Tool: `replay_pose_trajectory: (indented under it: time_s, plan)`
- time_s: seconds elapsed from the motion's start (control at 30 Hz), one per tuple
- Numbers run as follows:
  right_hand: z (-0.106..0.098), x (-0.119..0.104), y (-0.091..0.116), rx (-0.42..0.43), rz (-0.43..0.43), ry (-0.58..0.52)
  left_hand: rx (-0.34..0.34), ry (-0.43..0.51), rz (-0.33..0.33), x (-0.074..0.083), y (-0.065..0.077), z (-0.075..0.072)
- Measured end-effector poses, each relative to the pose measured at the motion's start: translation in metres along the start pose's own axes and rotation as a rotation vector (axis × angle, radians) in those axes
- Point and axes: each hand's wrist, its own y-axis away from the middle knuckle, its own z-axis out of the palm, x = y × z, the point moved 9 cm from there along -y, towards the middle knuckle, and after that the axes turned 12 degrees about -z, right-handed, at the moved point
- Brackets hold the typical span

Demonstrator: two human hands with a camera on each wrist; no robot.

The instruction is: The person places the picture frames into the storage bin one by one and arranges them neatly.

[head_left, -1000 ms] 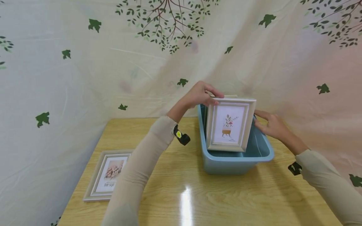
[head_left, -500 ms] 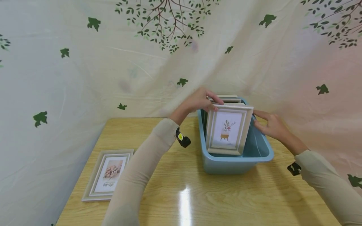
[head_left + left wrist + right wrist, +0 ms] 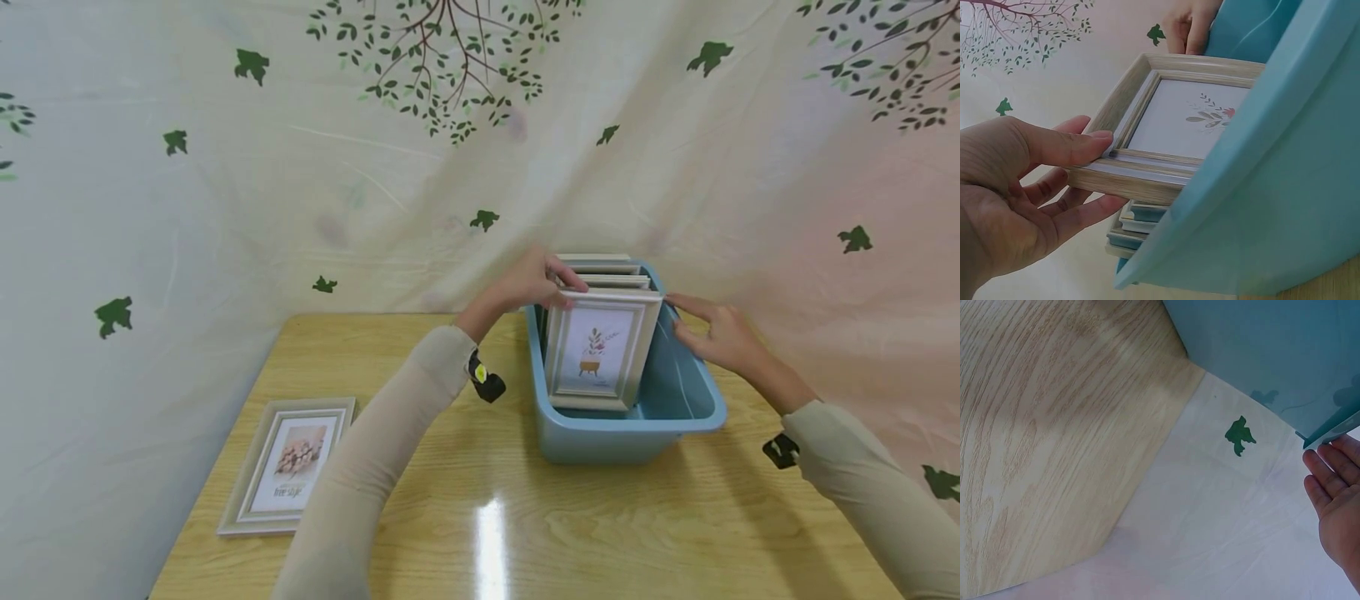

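Note:
My left hand pinches the upper left corner of a cream picture frame with a potted-plant print. In the left wrist view the thumb lies over the frame's face and the fingers are behind it. The picture frame stands, leaning back, inside a blue plastic bin. More picture frames stand in a row behind it. My right hand holds the bin's right rim; several fingers lie under the rim outside, and the index fingertip reaches close to the front frame's upper right corner.
Another picture frame with a pink flower print lies face up on the wooden table, at the left. Behind the table hangs a pale cloth printed with branches and green birds.
My left hand has moved down with the potted-plant picture frame, which now sits lower in the bin and shows more frames behind it. The right hand has stayed at the rim.

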Motion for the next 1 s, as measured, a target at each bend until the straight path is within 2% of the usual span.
replay_pose_trajectory:
  time_s: [0.4, 0.7, 1.0]
  plan:
    - [0.002, 0.002, 0.001, -0.023, 0.008, 0.015, -0.029, -0.016, -0.005, -0.016, -0.006, 0.009]
    - [0.002, 0.002, 0.001, -0.009, 0.016, -0.004, 0.033, -0.084, -0.027, -0.024, -0.007, 0.011]
    - [0.003, 0.004, 0.002, 0.004, 0.007, -0.025, 0.097, -0.029, -0.023, -0.032, -0.011, 0.017]
